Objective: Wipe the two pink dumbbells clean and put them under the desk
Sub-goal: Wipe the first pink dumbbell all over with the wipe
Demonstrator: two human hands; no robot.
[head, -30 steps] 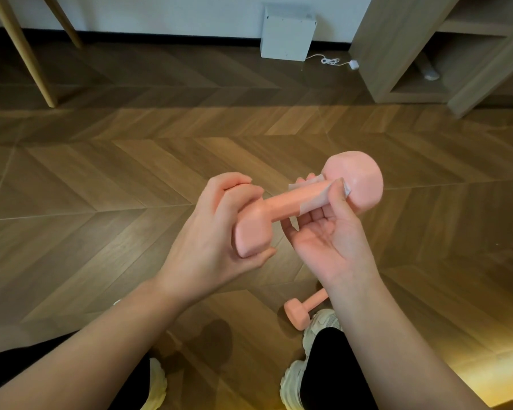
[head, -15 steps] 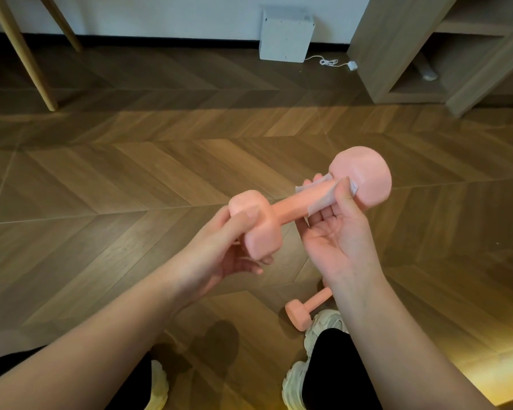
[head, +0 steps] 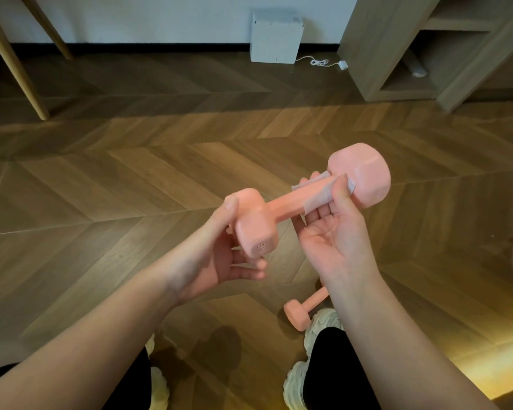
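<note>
I hold one pink dumbbell (head: 282, 206) in the air above the wooden floor. My left hand (head: 219, 255) grips its near head, thumb on top and fingers underneath. My right hand (head: 332, 232) wraps a thin white wipe (head: 323, 192) around the handle close to the far head, thumb pressing the wipe down. The second pink dumbbell (head: 301, 310) lies on the floor by my right shoe, partly hidden behind my right forearm.
A wooden desk unit (head: 397, 51) with open compartments stands at the back right. A white box (head: 276, 37) with a cable sits against the wall. Slanted wooden legs (head: 15, 66) stand at the back left. My white shoes (head: 308, 365) are below.
My left hand shifted from covering the near head from above to holding it with thumb on top and fingers below. The dumbbell turned and moved slightly right. The right hand kept its wipe on the handle.
</note>
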